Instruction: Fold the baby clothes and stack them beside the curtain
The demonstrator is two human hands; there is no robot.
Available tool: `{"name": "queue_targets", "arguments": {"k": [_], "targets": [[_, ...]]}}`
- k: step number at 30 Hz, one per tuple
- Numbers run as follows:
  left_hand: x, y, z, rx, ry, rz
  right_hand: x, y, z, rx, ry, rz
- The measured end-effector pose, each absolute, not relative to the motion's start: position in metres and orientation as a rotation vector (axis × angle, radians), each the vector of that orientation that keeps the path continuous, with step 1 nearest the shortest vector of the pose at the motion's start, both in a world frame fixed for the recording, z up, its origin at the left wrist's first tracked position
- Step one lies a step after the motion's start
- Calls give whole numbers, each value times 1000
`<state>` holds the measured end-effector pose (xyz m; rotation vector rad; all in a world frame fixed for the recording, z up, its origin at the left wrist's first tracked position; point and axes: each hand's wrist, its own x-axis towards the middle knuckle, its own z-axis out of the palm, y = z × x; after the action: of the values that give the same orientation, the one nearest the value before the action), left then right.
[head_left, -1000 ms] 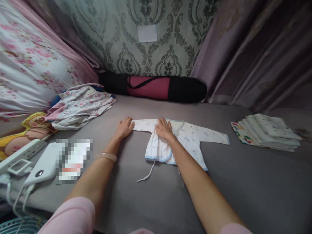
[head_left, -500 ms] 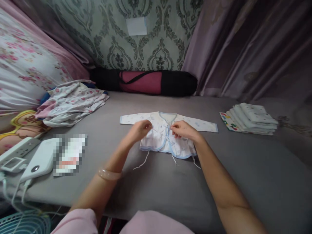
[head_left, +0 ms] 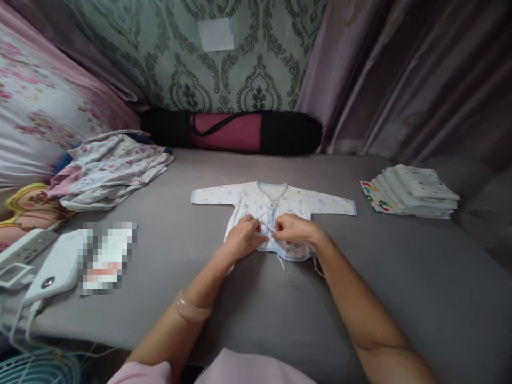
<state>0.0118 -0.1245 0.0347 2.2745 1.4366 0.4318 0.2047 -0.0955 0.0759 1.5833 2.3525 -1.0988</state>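
Observation:
A white baby shirt [head_left: 256, 201] with blue edging and a small pale print lies flat, sleeves spread and neckline away from me. My left hand [head_left: 245, 236] is closed over the left part of its front, fingers curled at a thin white tie string [head_left: 267, 226]. Opposite it, my right hand [head_left: 295, 228] pinches at the same spot, close to the shirt's blue-edged front opening. The fingertips partly cover the string. Higher up, another tie sits near the neckline. Loose white strings hang past the lower hem.
The grey bed sheet [head_left: 224, 320] carries folded white cloths [head_left: 416, 189] on the right. Crumpled printed clothes [head_left: 116, 165], a power bank [head_left: 60, 266] and a power strip [head_left: 26, 248] with cables are on the left. A black and maroon long bag [head_left: 232, 130] lies against the wall.
Both hands have moved lower on the shirt and closer together; my left hand came right and toward me. The view has shifted slightly. The shirt stays spread out.

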Motion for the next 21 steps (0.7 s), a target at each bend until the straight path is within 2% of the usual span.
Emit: {"name": "queue_targets", "arguments": {"k": [5, 9, 11, 14, 21], "targets": [[10, -130, 45, 2263, 1384, 422, 214, -94, 90, 1629, 2262, -1661], [-2, -142, 65, 2297, 1447, 412, 217, -91, 102, 1968, 2481, -1910], [-11, -154, 73, 2309, 1545, 366, 221, -87, 103, 2190, 2509, -1900], [-26, -175, 74, 2257, 1554, 226, 228, -84, 99, 2397, 2422, -1672], [-51, -216, 62, 2137, 1537, 228, 237, -87, 99, 2198, 2369, -1604]]}}
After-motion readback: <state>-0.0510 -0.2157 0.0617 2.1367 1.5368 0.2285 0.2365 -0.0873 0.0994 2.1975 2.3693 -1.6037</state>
